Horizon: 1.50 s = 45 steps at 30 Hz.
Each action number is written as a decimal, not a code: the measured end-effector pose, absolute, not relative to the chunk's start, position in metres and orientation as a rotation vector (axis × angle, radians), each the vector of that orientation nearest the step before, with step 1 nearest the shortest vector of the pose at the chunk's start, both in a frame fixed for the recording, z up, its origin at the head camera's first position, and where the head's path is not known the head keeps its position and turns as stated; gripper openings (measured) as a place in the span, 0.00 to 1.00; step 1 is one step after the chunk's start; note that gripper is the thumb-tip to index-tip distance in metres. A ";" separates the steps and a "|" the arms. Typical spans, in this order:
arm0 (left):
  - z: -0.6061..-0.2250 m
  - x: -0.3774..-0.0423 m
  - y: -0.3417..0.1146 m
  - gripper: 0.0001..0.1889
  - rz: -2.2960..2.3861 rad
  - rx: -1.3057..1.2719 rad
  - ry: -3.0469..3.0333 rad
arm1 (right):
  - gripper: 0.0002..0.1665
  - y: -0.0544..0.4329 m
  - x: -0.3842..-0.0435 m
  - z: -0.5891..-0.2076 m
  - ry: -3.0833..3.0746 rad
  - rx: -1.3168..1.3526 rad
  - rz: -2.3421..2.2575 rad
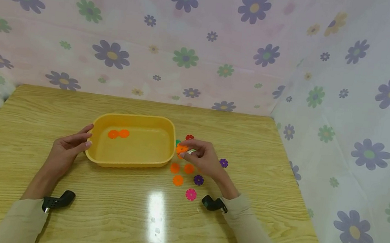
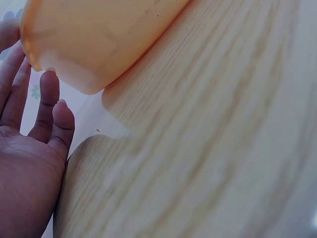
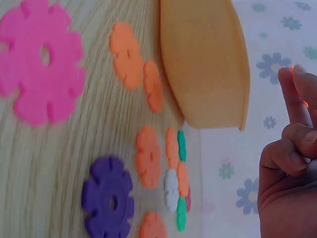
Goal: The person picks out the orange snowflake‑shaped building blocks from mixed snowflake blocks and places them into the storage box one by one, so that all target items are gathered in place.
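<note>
A yellow plastic bin (image 1: 130, 162) stands on the table with two orange flower-shaped discs (image 1: 118, 133) inside. My left hand (image 1: 67, 148) touches the bin's left end with loosely extended fingers; in the left wrist view its fingertips (image 2: 49, 82) meet the rim. Just beyond the right end, my right hand (image 1: 204, 159) pinches an orange flower disc (image 1: 181, 149) between thumb and forefinger. In the right wrist view the fingers mostly hide that disc. Below and around this hand lie more orange discs (image 1: 177, 180), a pink disc (image 1: 190, 194) and a purple disc (image 1: 198, 180).
Another purple disc (image 1: 224, 163) lies right of the right hand, and a red disc (image 1: 190, 137) lies behind it. Green discs (image 3: 181, 214) and a white disc (image 3: 171, 191) lie beside the bin. Flowered cloth (image 1: 188, 34) hangs behind the wooden table (image 1: 108, 217).
</note>
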<state>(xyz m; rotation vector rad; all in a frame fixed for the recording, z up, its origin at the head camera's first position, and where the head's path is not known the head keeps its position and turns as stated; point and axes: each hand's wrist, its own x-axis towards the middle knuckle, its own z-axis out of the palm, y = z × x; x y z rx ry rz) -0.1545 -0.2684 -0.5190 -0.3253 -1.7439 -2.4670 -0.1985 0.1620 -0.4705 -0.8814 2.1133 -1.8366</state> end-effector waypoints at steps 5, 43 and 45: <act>-0.519 -0.155 -0.268 0.16 -2.472 -0.329 -1.742 | 0.14 0.150 -0.189 -0.467 2.081 -0.952 -1.804; -0.518 -0.157 -0.269 0.16 -2.448 -0.316 -1.779 | 0.16 0.057 -0.185 -0.462 2.186 -0.864 -2.024; -0.519 -0.157 -0.270 0.16 -2.445 -0.314 -1.782 | 0.16 0.053 -0.187 -0.461 2.204 -0.840 -2.014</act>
